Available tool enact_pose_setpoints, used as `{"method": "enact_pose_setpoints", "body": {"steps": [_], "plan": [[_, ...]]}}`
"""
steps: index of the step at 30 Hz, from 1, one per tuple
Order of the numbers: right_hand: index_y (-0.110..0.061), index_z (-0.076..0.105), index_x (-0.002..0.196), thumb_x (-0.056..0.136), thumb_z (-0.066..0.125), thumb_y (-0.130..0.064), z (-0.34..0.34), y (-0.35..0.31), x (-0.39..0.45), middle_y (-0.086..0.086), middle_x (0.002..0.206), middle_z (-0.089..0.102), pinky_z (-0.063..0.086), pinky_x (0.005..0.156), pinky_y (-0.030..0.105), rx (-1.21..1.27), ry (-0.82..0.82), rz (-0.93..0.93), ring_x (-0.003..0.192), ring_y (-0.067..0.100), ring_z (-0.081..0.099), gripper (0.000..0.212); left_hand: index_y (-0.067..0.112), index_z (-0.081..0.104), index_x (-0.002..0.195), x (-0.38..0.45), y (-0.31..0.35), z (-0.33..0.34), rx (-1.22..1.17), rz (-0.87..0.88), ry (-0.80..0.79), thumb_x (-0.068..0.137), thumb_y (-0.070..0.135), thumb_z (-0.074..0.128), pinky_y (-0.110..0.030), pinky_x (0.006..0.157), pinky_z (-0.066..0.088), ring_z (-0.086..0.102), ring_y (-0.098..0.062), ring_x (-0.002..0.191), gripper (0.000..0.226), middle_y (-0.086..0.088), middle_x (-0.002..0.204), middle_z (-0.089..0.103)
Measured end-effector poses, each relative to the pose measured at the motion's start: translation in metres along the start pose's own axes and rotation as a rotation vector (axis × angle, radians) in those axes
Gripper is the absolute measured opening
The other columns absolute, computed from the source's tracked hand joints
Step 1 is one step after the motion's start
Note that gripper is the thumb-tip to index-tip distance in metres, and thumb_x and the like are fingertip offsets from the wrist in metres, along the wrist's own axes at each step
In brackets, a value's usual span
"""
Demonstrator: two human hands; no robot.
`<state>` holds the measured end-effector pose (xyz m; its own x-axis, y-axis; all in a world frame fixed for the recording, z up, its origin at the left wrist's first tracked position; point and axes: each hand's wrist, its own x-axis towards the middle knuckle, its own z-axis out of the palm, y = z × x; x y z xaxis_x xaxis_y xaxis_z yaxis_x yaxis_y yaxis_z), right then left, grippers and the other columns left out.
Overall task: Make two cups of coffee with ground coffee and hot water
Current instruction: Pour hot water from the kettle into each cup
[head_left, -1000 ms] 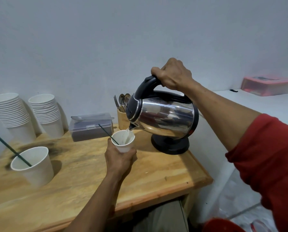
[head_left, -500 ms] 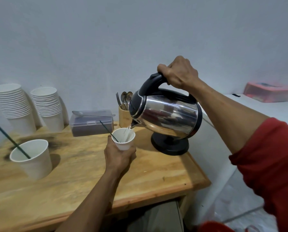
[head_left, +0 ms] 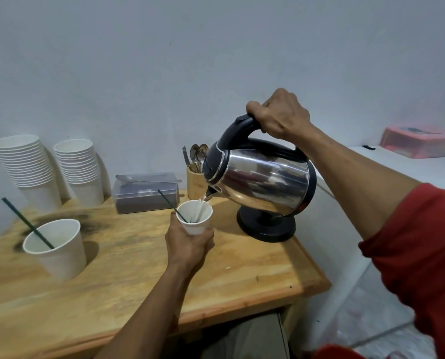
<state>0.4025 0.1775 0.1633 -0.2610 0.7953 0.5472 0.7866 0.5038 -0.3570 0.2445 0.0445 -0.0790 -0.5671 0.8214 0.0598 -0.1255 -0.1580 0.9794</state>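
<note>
A steel kettle [head_left: 261, 181] was held tilted by its black handle, round which the fingers of the right hand [head_left: 281, 114] were curled tight, and its spout was lowered over the rim of a white paper cup [head_left: 198, 218]. A thin stream of water [head_left: 200, 203] was seen falling from the spout into that cup. The cup was gripped from below and behind by the left hand [head_left: 187, 244], the fingers wrapped round its lower wall, and it was held above the wooden table [head_left: 143, 275] rather than set down on it. A dark stirrer [head_left: 170, 204] was leaned inside the held cup, its upper end pointing back and to the left. The kettle's black base [head_left: 266, 225] was left on the table, just beneath the tilted body (whether the two were touching could not be told). A second white cup [head_left: 60, 252] was stood upright well to the left, with another dark stirrer [head_left: 25, 222] slanted in it. Behind the held cup a clear lidded box of ground coffee [head_left: 146, 193] was placed, a metal spoon [head_left: 146, 179] laid across its lid. Beside the box a wooden holder [head_left: 194, 183] with cutlery was stood, partly hidden by the kettle. Two stacks of paper cups [head_left: 47, 169] were set against the wall at the far left.
</note>
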Motion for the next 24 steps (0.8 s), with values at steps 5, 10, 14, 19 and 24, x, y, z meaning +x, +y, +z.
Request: {"method": "enact_pose_setpoints", "body": {"steps": [5,10,14,19,24], "plan": [[-0.01,0.063,0.065,0.073,0.043,-0.059,-0.002,0.001,-0.002,0.003,0.057,0.05,0.038,0.06,0.035,0.021,-0.004,0.03,0.059,0.024,0.046,0.053,0.028,0.044,0.12,-0.002,0.001,-0.002,0.094,0.039,-0.005,0.07,0.013,0.089,0.001,0.05,0.041,0.051,0.002,0.087,0.069,0.018,0.101,0.05],[0.006,0.068,0.072,0.076,0.048,-0.053,-0.003,0.017,-0.008,0.005,0.056,0.061,0.044,0.062,0.038,0.164,0.01,0.143,0.059,0.024,0.052,0.062,0.027,0.045,0.118,-0.003,0.003,-0.001,0.195,0.083,0.0,0.07,0.009,0.089,0.002,0.048,0.04,0.052,0.0,0.083,0.068,0.02,0.097,0.051],[0.001,0.068,0.065,0.068,0.051,-0.053,-0.005,0.027,-0.016,0.011,0.059,0.063,0.049,0.066,0.048,0.341,0.042,0.245,0.059,0.029,0.052,0.057,0.025,0.048,0.115,-0.001,0.007,0.001,0.241,0.098,0.006,0.069,0.004,0.088,0.0,0.046,0.041,0.053,-0.003,0.082,0.065,0.018,0.097,0.053],[-0.007,0.065,0.057,0.067,0.055,-0.05,-0.01,0.034,-0.022,0.004,0.045,0.059,0.04,0.057,0.044,0.474,0.075,0.301,0.047,0.026,0.047,0.046,0.026,0.047,0.114,0.001,0.008,0.005,0.295,0.11,0.011,0.067,0.007,0.089,-0.001,0.05,0.042,0.052,0.001,0.083,0.066,0.015,0.097,0.055],[-0.006,0.061,0.057,0.072,0.058,-0.043,-0.023,0.025,-0.029,0.004,0.042,0.054,0.032,0.04,0.026,0.583,0.056,0.264,0.035,0.017,0.039,0.04,0.023,0.043,0.123,0.001,0.008,0.0,0.351,0.085,-0.042,0.065,0.007,0.09,-0.007,0.049,0.045,0.053,-0.008,0.091,0.076,0.0,0.117,0.055]]}}
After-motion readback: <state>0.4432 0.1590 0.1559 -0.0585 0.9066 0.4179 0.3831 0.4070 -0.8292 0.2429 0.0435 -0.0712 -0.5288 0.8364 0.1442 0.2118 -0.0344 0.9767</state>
